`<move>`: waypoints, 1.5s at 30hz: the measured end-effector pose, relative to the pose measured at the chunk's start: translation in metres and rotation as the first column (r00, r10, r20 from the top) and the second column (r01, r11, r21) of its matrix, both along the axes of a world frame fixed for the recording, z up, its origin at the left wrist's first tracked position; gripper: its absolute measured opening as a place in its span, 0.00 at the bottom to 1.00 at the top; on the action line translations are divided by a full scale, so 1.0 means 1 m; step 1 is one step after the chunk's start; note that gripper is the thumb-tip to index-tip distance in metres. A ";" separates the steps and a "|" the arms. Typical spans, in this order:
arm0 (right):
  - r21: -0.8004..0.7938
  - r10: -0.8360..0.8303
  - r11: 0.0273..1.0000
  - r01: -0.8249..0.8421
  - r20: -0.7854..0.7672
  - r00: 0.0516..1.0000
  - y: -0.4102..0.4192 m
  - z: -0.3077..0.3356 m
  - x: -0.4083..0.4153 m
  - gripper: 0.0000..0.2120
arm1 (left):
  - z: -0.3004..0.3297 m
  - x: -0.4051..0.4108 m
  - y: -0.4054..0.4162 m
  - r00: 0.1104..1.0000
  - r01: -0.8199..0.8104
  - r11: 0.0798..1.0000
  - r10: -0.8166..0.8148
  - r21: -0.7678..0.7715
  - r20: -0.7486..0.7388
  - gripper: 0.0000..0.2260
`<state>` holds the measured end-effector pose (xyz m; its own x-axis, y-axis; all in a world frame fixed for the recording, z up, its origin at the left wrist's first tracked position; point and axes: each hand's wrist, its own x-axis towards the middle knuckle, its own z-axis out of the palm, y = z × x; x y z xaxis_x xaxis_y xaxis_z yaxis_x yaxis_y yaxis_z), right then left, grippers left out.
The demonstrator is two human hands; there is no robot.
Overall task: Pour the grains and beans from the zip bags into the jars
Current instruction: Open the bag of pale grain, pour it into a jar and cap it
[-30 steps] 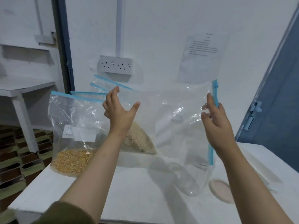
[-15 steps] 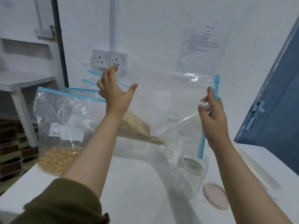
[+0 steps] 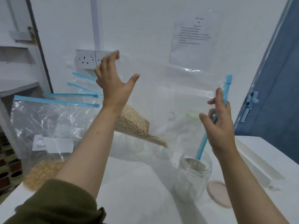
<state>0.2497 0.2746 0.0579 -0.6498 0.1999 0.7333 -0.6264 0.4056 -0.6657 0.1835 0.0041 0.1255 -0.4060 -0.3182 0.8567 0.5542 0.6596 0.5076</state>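
A person's left hand holds the raised end of a clear zip bag, right hand pinching its blue zip edge above an open jar on the surface; grains sliding down could overshoot the narrow mouth if tipped faster.

Tilted clear zip bag above open jar

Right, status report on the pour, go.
Left hand grips the raised bag high; right hand holds its blue zip edge. Grain sliding toward open jar. Nothing blocking; lid beside jar.
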 end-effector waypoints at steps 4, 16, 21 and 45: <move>0.015 -0.033 0.999 0.033 -0.009 0.999 0.002 -0.001 -0.001 0.39 | 0.012 -0.001 -0.001 0.999 0.016 0.999 -0.017 -0.028 -0.028 0.34; 0.041 -0.091 0.995 0.092 -0.012 0.996 0.003 -0.009 0.008 0.40 | 0.024 0.004 0.005 0.995 0.077 0.995 -0.081 -0.060 -0.057 0.33; 0.041 -0.095 0.994 0.096 -0.032 0.995 0.004 -0.006 0.013 0.40 | 0.031 0.007 0.005 0.993 0.094 0.993 -0.098 -0.068 -0.063 0.33; -0.029 -0.075 0.997 0.074 -0.037 0.996 0.004 -0.014 0.019 0.41 | 0.049 0.017 0.009 0.988 0.120 0.980 -0.133 -0.160 -0.076 0.31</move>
<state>0.2692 0.2782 0.0442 -0.6041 0.2678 0.7506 -0.6200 0.4339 -0.6537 0.2010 0.0133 0.1749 -0.3571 -0.1304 0.9249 0.6753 0.6481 0.3521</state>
